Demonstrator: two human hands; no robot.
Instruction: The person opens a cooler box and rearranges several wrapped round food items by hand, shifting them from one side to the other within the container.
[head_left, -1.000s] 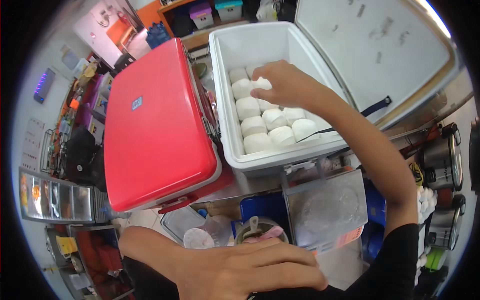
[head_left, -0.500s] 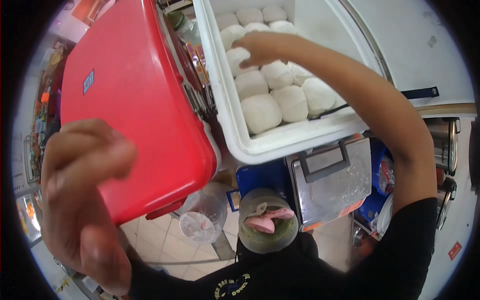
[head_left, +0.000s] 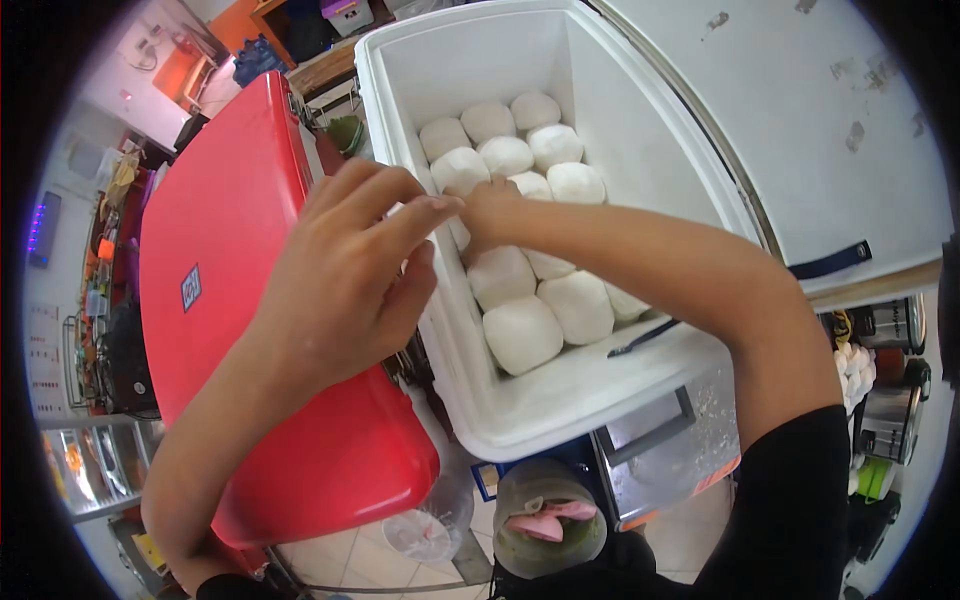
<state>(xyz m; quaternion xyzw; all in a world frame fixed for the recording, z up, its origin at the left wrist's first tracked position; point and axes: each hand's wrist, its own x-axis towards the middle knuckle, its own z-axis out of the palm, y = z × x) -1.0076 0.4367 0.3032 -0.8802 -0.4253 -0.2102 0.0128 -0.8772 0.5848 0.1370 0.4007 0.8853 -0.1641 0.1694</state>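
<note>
Several smooth white dough balls [head_left: 524, 334] sit in rows inside a deep white cooler box [head_left: 480, 410]. My right hand [head_left: 492, 212] reaches down among them from the right, its fingers bent around a ball by the left wall. Its fingertips are mostly hidden, and so is much of that ball. Above the cooler's left rim hovers my left hand [head_left: 350, 260], fingers bent and thumb apart from them, with nothing in it. Beneath that hand and forearm is the cooler's red lid [head_left: 225, 230], swung open to the left.
A dark strap end [head_left: 640, 338] hangs inside the cooler's near right corner. In front stand a metal case [head_left: 680, 430] with a grey handle and a translucent tub [head_left: 550, 525] holding something pink. A clear plastic container [head_left: 420, 530] is below the lid. A white panel [head_left: 800, 110] borders the right.
My left hand has moved right and away from me, from over the lid's near part to the cooler's rim. My right hand has sunk deeper among the dough balls. The view has shifted.
</note>
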